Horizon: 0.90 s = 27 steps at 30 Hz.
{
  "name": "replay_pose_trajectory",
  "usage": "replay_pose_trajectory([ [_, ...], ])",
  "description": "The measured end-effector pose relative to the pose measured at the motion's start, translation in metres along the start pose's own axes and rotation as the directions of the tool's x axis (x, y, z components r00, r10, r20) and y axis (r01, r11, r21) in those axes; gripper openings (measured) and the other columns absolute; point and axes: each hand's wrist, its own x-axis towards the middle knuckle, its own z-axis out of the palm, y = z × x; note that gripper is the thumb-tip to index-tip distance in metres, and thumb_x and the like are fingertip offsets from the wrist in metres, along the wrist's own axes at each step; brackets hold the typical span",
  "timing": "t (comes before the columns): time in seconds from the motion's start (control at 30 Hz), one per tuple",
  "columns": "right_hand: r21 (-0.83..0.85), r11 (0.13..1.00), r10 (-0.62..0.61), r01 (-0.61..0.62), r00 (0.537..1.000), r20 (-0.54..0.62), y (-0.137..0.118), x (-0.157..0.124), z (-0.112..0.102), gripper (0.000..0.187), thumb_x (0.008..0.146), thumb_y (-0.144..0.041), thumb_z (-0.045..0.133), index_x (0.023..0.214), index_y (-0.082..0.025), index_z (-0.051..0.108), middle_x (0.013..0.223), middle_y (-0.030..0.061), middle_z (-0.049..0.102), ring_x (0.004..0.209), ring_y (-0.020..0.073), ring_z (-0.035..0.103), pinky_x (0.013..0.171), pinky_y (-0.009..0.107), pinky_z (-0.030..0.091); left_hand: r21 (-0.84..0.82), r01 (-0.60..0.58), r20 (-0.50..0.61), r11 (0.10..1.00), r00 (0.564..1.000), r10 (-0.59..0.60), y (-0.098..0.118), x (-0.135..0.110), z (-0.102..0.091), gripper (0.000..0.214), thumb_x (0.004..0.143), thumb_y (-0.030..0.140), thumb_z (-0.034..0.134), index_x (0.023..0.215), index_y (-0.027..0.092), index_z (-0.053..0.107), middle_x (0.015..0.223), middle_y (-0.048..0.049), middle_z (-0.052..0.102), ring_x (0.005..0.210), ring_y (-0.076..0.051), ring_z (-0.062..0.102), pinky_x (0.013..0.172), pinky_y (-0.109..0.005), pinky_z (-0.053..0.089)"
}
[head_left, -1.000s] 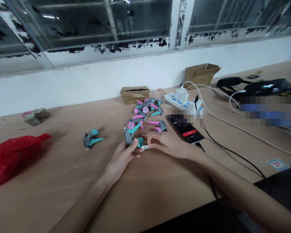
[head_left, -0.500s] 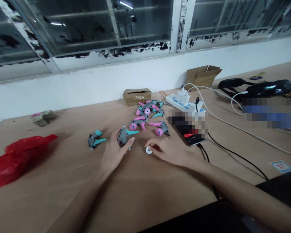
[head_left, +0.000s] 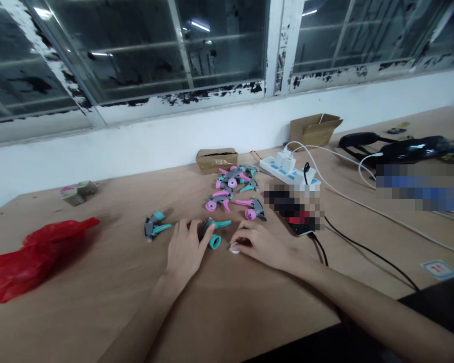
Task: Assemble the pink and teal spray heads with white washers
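left hand (head_left: 185, 249) lowered onto teal sprayer (head_left: 213, 233) | right hand (head_left: 259, 244) pinches white ring (head_left: 233, 248)

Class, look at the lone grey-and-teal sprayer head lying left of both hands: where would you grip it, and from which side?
Probably by the grey body of the sprayer head, coming from above with a pinch across its flanks. It lies flat on the table, and its thin teal trigger juts right, a poorer hold.

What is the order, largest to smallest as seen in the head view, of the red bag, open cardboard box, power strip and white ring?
1. red bag
2. open cardboard box and power strip: look about alike, unranked
3. white ring
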Motion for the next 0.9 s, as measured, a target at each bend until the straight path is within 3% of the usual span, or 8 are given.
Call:
replay_pose_trajectory([
  [0.2, -0.018, 1.000, 0.008, -0.009, 1.000, -0.029, 0.000, -0.001, 0.001, 0.010, 0.085, -0.025, 0.057, 0.085, -0.018, 0.063, 0.091, 0.0039, 0.056, 0.083, 0.0149, 0.056, 0.077, 0.031, 0.045, -0.066, 0.046, 0.060, 0.997, 0.997, -0.042, -0.010, 0.019, -0.005, 0.035, 0.090, 0.045, 0.034, 0.098, 0.019, 0.056, 0.099, -0.0100, 0.057, 0.099, -0.026, 0.053, 0.090, -0.036, 0.037],
  [0.43, -0.105, 0.994, 0.000, 0.002, 1.000, 0.020, -0.009, -0.001, -0.004, 0.018, 0.090, -0.032, 0.048, 0.090, -0.018, 0.059, 0.095, 0.0054, 0.057, 0.084, 0.0168, 0.056, 0.075, 0.032, 0.045, -0.017, 0.094, 0.126, 0.995, 0.988, -0.091, -0.001, 0.069, 0.012, 0.047, 0.078, 0.053, 0.053, 0.104, 0.015, 0.055, 0.102, -0.0151, 0.062, 0.095, -0.029, 0.059, 0.077, -0.034, 0.042],
  [0.57, 0.004, 1.000, 0.011, -0.012, 0.999, 0.049, -0.007, 0.003, -0.010, 0.018, 0.090, -0.033, 0.049, 0.087, -0.018, 0.059, 0.090, 0.0039, 0.060, 0.081, 0.0156, 0.057, 0.075, 0.031, 0.044, -0.005, 0.117, 0.096, 0.993, 0.989, -0.116, 0.006, 0.082, 0.023, 0.045, 0.071, 0.052, 0.062, 0.095, 0.015, 0.057, 0.095, -0.0164, 0.064, 0.093, -0.034, 0.060, 0.073, -0.037, 0.043],
  [0.67, 0.208, 0.976, 0.050, -0.070, 0.994, 0.101, -0.003, 0.003, -0.020, 0.020, 0.087, -0.037, 0.052, 0.088, -0.019, 0.059, 0.083, 0.0020, 0.063, 0.074, 0.0138, 0.058, 0.070, 0.030, 0.046, -0.047, 0.106, 0.071, 0.993, 0.992, -0.103, 0.004, 0.082, 0.018, 0.030, 0.073, 0.043, 0.063, 0.087, 0.016, 0.059, 0.085, -0.0117, 0.066, 0.087, -0.030, 0.062, 0.073, -0.035, 0.044],
  [0.77, 0.526, 0.813, 0.199, -0.251, 0.968, 0.154, -0.001, 0.005, -0.028, 0.030, 0.084, -0.046, 0.053, 0.094, -0.018, 0.056, 0.083, 0.0033, 0.063, 0.066, 0.0125, 0.061, 0.060, 0.027, 0.050, -0.113, 0.078, 0.020, 0.991, 0.997, -0.076, 0.007, 0.069, 0.002, 0.025, 0.077, 0.038, 0.061, 0.092, 0.018, 0.057, 0.089, -0.0072, 0.067, 0.085, -0.023, 0.063, 0.074, -0.031, 0.047],
  [0.83, 0.720, 0.594, 0.284, -0.359, 0.931, 0.230, -0.003, 0.008, -0.030, 0.039, 0.082, -0.051, 0.053, 0.103, -0.018, 0.052, 0.090, 0.0063, 0.063, 0.066, 0.0132, 0.063, 0.058, 0.028, 0.053, -0.171, 0.043, -0.033, 0.984, 0.998, -0.050, 0.016, 0.052, -0.010, 0.028, 0.078, 0.039, 0.060, 0.098, 0.020, 0.055, 0.093, -0.0045, 0.066, 0.082, -0.019, 0.064, 0.072, -0.028, 0.049],
  [0.9, 0.835, 0.385, 0.255, -0.392, 0.915, 0.313, -0.008, 0.012, -0.029, 0.046, 0.081, -0.056, 0.051, 0.109, -0.019, 0.051, 0.099, 0.0092, 0.063, 0.073, 0.0156, 0.065, 0.064, 0.032, 0.055, -0.273, -0.051, -0.131, 0.961, 0.991, 0.015, 0.028, 0.031, -0.019, 0.029, 0.075, 0.039, 0.065, 0.096, 0.021, 0.056, 0.090, -0.0026, 0.066, 0.073, -0.017, 0.064, 0.068, -0.029, 0.051],
])
